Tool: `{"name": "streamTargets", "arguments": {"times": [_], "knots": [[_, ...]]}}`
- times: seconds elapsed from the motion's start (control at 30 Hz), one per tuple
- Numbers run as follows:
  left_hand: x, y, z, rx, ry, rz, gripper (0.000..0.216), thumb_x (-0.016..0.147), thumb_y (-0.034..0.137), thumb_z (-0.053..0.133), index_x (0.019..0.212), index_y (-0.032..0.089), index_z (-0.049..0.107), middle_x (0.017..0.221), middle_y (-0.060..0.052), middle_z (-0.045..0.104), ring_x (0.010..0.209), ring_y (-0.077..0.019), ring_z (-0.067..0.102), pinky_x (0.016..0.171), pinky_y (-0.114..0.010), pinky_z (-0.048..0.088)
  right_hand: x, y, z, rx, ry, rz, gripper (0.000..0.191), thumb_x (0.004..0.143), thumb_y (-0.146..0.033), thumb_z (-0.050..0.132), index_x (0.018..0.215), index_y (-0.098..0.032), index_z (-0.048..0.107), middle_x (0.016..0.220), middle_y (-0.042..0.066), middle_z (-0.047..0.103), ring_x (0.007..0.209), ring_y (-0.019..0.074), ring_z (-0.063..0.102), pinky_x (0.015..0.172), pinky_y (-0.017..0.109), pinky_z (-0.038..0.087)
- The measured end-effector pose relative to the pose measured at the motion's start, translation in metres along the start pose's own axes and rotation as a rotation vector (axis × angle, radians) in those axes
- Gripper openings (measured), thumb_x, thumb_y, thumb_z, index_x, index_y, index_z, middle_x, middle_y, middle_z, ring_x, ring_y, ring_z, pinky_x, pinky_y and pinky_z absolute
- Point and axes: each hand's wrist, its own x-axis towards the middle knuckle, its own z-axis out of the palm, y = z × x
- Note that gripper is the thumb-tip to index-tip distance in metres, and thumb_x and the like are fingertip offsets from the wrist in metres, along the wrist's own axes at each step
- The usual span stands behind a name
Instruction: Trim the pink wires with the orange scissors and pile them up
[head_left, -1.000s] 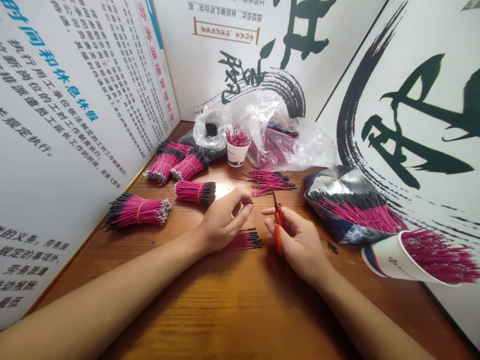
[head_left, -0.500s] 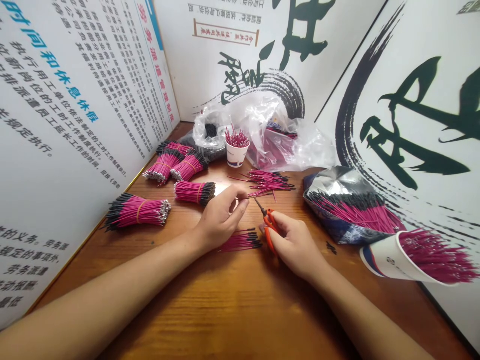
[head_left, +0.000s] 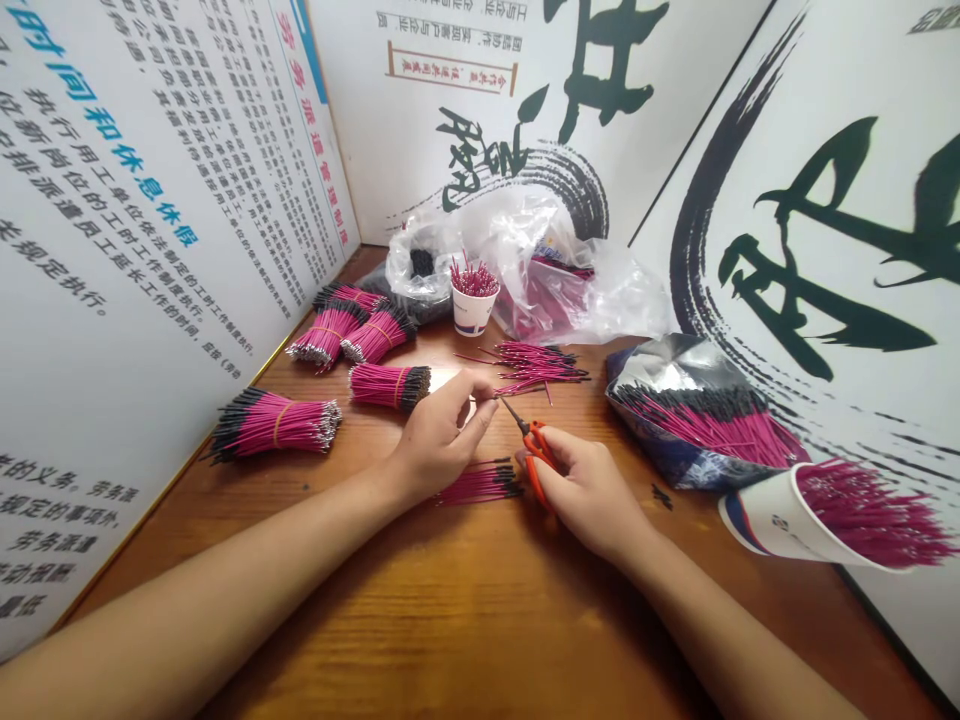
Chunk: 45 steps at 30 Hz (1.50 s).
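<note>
In the head view, an upright paper cup [head_left: 474,312] stuffed with pink wires is standing at the back of the wooden table [head_left: 420,620]. Nearer the person than this cup, the left hand [head_left: 442,435] is pressing thumb and forefinger together, pinching a thin piece [head_left: 496,397] too small to make out. To the right of that, and also nearer than the cup, the right hand [head_left: 592,480] is closing around orange-handled scissors [head_left: 534,480], whose dark tip is pointing at the left fingertips; whether the tip is touching the piece cannot be told. Straight in front of the cup, past the left hand, a row of black-tipped pink wires [head_left: 480,482] is lying partly under that hand. Just right of the cup and slightly nearer, a loose wire pile [head_left: 536,362] is spreading out. Left of the cup and nearer, a banded bundle [head_left: 276,422] is resting on its side. Well right of the cup, an open foil bag [head_left: 679,360] is holding more wires.
</note>
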Motion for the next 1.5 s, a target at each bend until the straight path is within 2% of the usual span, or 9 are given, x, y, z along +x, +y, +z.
{"name": "streamTargets", "arguments": {"times": [0.43,0.63,0.8,1.5], "knots": [[-0.0008,-0.0005,-0.0001,-0.009,-0.006,0.009,0.005,0.094,0.023,0.051,0.093,0.019,0.054,0.078,0.003,0.055,0.063,-0.0090,0.045,0.059,-0.022,0.038,0.0014,0.0001,-0.0016,0.033,-0.050,0.015,0.028,0.092,-0.033,0.049,0.068,-0.020,0.045,0.059,-0.004,0.046,0.057,0.0118,0.040,0.052,0.024,0.026],[-0.0004,-0.0010,0.0003,0.003,0.002,0.008,0.005,0.094,0.023,0.052,0.093,0.019,0.054,0.077,0.003,0.054,0.062,-0.0089,0.046,0.059,-0.022,0.038,0.0005,0.0003,-0.0008,0.067,-0.015,0.011,0.028,0.093,-0.033,0.051,0.068,-0.020,0.046,0.060,-0.005,0.044,0.057,0.0115,0.040,0.053,0.024,0.028],[-0.0004,-0.0002,0.0000,0.025,0.002,-0.005,0.004,0.094,0.023,0.052,0.092,0.019,0.053,0.076,0.004,0.053,0.060,-0.0083,0.044,0.057,-0.021,0.037,0.0006,-0.0002,-0.0013,0.034,-0.045,0.025,0.024,0.091,-0.031,0.052,0.070,-0.020,0.049,0.059,-0.005,0.047,0.056,0.0113,0.041,0.054,0.024,0.029],[-0.0006,0.0003,0.0001,0.031,-0.002,0.017,0.001,0.093,0.020,0.052,0.092,0.019,0.053,0.075,0.005,0.052,0.060,-0.0070,0.044,0.057,-0.020,0.035,0.0004,0.0011,-0.0014,0.043,-0.027,0.019,0.030,0.093,-0.033,0.050,0.067,-0.020,0.044,0.059,-0.005,0.046,0.057,0.0109,0.041,0.053,0.024,0.027]]}}
